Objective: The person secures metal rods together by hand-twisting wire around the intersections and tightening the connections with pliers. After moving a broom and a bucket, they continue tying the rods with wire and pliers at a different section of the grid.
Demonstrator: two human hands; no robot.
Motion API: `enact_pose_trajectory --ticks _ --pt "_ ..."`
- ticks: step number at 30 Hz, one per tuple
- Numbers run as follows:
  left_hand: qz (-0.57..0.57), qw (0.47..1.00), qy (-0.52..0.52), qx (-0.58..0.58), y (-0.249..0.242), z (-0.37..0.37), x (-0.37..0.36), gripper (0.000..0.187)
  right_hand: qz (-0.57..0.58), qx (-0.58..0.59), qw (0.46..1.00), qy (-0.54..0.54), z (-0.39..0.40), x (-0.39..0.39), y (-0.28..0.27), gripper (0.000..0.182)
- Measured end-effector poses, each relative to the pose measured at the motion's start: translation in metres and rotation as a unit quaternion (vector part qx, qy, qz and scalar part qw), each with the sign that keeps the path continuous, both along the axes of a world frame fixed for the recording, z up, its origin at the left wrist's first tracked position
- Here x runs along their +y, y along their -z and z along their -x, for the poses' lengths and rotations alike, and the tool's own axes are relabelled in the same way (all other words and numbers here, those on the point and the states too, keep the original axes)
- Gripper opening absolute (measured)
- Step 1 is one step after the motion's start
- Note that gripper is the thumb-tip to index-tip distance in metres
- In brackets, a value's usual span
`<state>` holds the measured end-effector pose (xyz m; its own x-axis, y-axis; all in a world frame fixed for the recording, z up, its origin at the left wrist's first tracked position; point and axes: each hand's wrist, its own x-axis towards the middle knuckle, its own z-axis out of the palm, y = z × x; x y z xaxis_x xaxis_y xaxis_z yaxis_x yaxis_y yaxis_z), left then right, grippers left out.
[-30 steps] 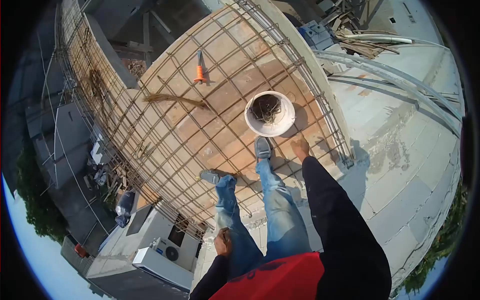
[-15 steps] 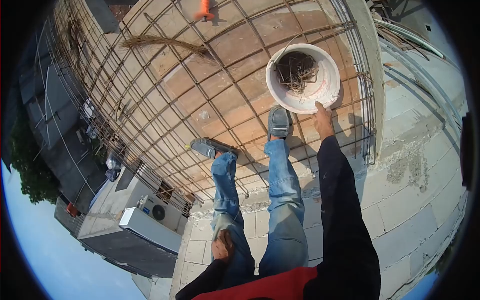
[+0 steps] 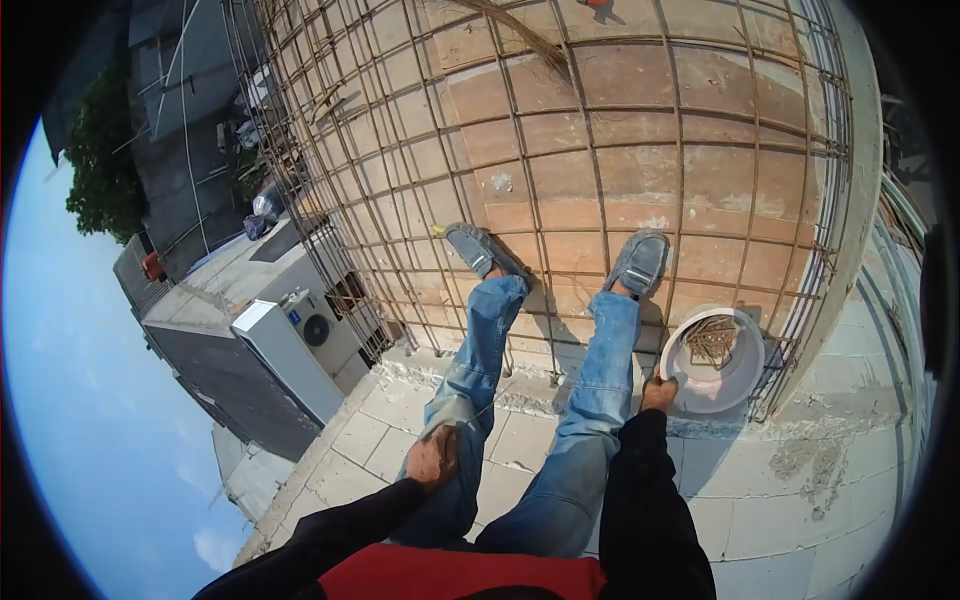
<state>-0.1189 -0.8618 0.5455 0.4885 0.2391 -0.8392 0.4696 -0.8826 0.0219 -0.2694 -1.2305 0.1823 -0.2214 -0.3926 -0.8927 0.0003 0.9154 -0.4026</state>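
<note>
My right hand (image 3: 659,393) grips the near left rim of a white bucket (image 3: 745,385), its fingers closed over the edge. The bucket stands by the near right corner of the rebar grid, just right of my right leg. Inside it lies a bundle of short, rusty, bent metal pieces (image 3: 711,342), too small to tell exactly. My left hand (image 3: 432,457) rests on my left knee, its fingers lying over the blue jeans; I make out nothing held in it. Both shoes are on the grid and boards.
A rebar grid (image 3: 600,150) covers brown boards ahead. A bundle of thin wire (image 3: 530,40) lies on it, with an orange object (image 3: 598,5) at the top edge. A pale block wall (image 3: 770,490) runs below me. Left, beyond the edge, lie lower roofs and an air-conditioner unit (image 3: 312,322).
My right hand has brought the bucket nearer to me, from ahead of my right foot to beside my right leg. My view has shifted; my left hand stays on my knee.
</note>
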Motion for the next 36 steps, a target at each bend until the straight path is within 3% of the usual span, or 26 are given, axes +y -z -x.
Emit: enact_pose_trajectory --ticks 1,2,4,5,6,7,8,9,10,11,12,13,14,15,16,17,18,19,20,22,24,26,27,29,32,36 --pt "0.012 1.0 0.004 0.008 -0.003 -0.001 0.001 0.015 0.071 0.06 0.919 -0.382 0.004 0.006 -0.002 0.025" --pt "0.001 1.0 -0.004 0.011 -0.005 0.0 0.002 0.015 0.142 0.1 0.691 -0.701 0.004 0.006 -0.009 0.023" --pt "0.005 1.0 0.012 0.025 -0.002 0.002 0.002 0.017 0.031 0.199 0.671 -0.713 -0.049 0.012 -0.035 0.033" --pt "-0.006 0.999 0.002 0.045 -0.003 -0.003 -0.001 0.018 -0.048 0.199 0.817 -0.54 -0.073 0.015 -0.041 0.035" --pt "-0.002 0.999 -0.007 0.043 -0.002 -0.002 0.0 0.018 -0.125 0.188 0.914 -0.336 -0.087 0.013 -0.045 0.038" --pt "0.012 1.0 -0.004 0.016 -0.001 0.004 0.004 0.019 -0.196 0.163 0.96 -0.118 -0.102 0.011 -0.052 0.042" --pt "0.025 1.0 -0.002 -0.014 0.0 0.005 0.006 0.02 -0.195 0.158 0.959 -0.131 -0.106 0.007 -0.056 0.042" --pt "0.026 1.0 -0.011 -0.008 -0.001 0.001 0.006 0.02 -0.182 0.108 0.947 -0.243 -0.104 0.001 -0.058 0.039" --pt "0.022 0.999 -0.024 -0.016 -0.004 -0.001 0.007 0.02 -0.167 0.056 0.919 -0.352 -0.105 -0.003 -0.055 0.038" --pt "0.035 0.999 -0.025 -0.016 -0.005 -0.004 0.009 0.02 -0.153 0.093 0.857 -0.483 -0.132 -0.003 -0.062 0.031" --pt "0.049 0.998 -0.022 -0.019 -0.003 -0.009 0.014 0.02 -0.149 0.085 0.853 -0.492 -0.159 0.005 -0.068 0.031" --pt "0.05 0.998 -0.03 -0.026 -0.001 -0.015 0.019 0.02 -0.042 0.069 0.777 -0.625 -0.181 0.013 -0.076 0.029" --pt "0.083 0.984 -0.152 -0.051 -0.001 -0.026 0.025 0.02 0.07 0.059 0.676 -0.731 -0.204 0.017 -0.088 0.027" --pt "0.126 0.953 -0.267 -0.066 0.002 -0.041 0.031 0.02 0.151 0.099 0.531 -0.828 -0.237 0.013 -0.093 0.026" --pt "0.118 0.932 -0.34 -0.052 -0.002 -0.073 0.04 0.022 0.16 0.097 0.539 -0.821 -0.246 0.002 -0.069 0.024" --pt "0.116 0.93 -0.343 -0.064 0.002 -0.095 0.06 0.025 0.182 0.065 0.554 -0.81 -0.283 0.007 -0.087 0.023" --pt "0.118 0.917 -0.359 -0.125 0.01 -0.113 0.076 0.025 0.335 0.058 0.488 -0.804 -0.294 0.003 -0.065 0.022" --pt "0.113 0.909 -0.365 -0.168 0.028 -0.129 0.099 0.025 0.311 0.104 0.485 -0.81 -0.318 -0.001 -0.049 0.02" --pt "0.101 0.91 -0.331 -0.229 0.047 -0.148 0.117 0.025 0.351 0.074 0.485 -0.798 -0.337 -0.004 -0.025 0.019" --pt "0.129 0.882 -0.333 -0.309 0.11 -0.168 0.158 0.025 0.424 0.071 0.425 -0.797 -0.377 -0.005 0.017 0.019" --pt "0.132 0.906 -0.269 -0.298 0.175 -0.184 0.187 0.025 0.424 0.071 0.379 -0.819 -0.424 0.009 0.02 0.024" --pt "0.156 0.914 -0.247 -0.283 0.242 -0.187 0.192 0.026 0.524 0.002 0.308 -0.794 -0.448 0.019 0.054 0.026" --pt "0.16 0.922 -0.224 -0.272 0.269 -0.191 0.19 0.026 0.529 0.008 0.306 -0.792 -0.453 0.02 0.068 0.026" --pt "0.175 0.919 -0.234 -0.264 0.309 -0.193 0.177 0.026 0.603 0.03 0.207 -0.77 -0.453 0.025 0.092 0.031" --pt "0.232 0.891 -0.289 -0.263 0.355 -0.2 0.163 0.026 0.656 0.003 0.157 -0.738 -0.445 0.018 0.115 0.034" --pt "0.242 0.876 -0.291 -0.3 0.376 -0.203 0.163 0.027 0.669 -0.022 0.139 -0.73 -0.45 0.012 0.131 0.04"
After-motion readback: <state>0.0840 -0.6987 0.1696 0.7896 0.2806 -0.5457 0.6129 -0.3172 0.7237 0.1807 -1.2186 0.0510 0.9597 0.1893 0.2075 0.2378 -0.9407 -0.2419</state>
